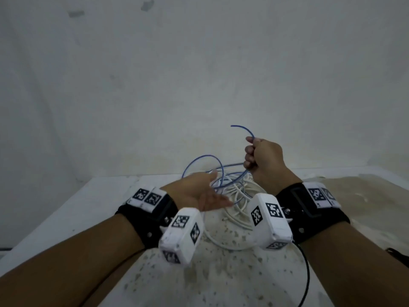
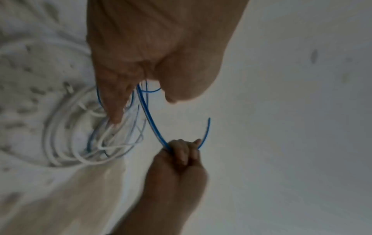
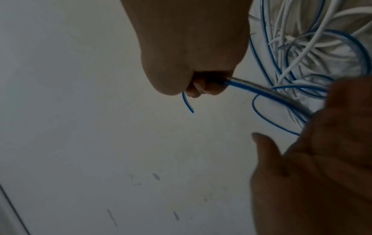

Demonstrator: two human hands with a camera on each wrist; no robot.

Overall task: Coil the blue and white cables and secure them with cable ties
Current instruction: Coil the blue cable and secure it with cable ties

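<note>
— On the desk (image 1: 66, 218) against the wall, is that the whole tangle?

— Yes. The white cable (image 1: 234, 209) lies in loose rings on the speckled top, with the blue cable (image 1: 200, 159) looped through and over it. Neither looks gathered into a tidy coil, and I can't spot any cable ties from here.

— So which step is this?

— My guess is the very start: working the blue one free of the white before winding it. The right hand (image 1: 264, 160) is raised above the heap, knuckles toward us, curled into a fist round the blue cable near its end; a short tail arcs up out of the top of the fist, and the rest runs down from it into the pile.

— And the left hand (image 1: 199, 193)?

— Lower, just over the heap, palm turned inward, fingers (image 2: 114, 109) relaxed and reaching down among the strands. It may be brushing them, but it grips nothing that I can make out; that part is blurred.

— What does the next move want?

— I'd say the left should steady or hold down the white rings while the right draws the blue out slowly. Pull hard and the loops could cinch into a knot
</note>
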